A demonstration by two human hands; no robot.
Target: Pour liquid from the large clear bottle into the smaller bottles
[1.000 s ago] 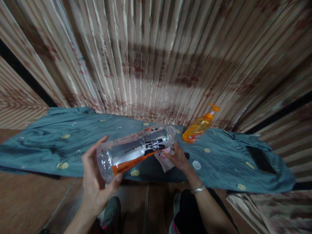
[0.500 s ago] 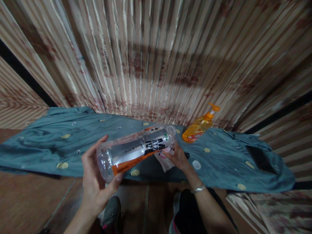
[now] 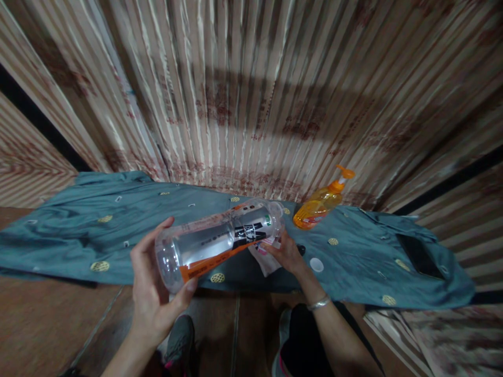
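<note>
Spanning both hands above a teal cloth (image 3: 149, 209), a clear bottle (image 3: 212, 243) is held slantwise; contents cannot be told. Base is gripped by the curled left hand (image 3: 146, 296), neck clasped by the partly hidden right hand (image 3: 288, 255). Amber liquid (image 3: 304, 215) is contained in a pump bottle (image 3: 320, 205). Cloth is backed by pleated curtain (image 3: 236, 94).

Clear bottle (image 3: 212, 248): we cannot make out its black lettering (image 3: 250, 233).
Pump bottle (image 3: 319, 205): we cannot read its red label (image 3: 314, 219).

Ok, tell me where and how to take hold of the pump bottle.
I'd take the pump bottle around its body, below the orange pump head, from the right: it appears upright, and the held bottle is to its left.
</note>
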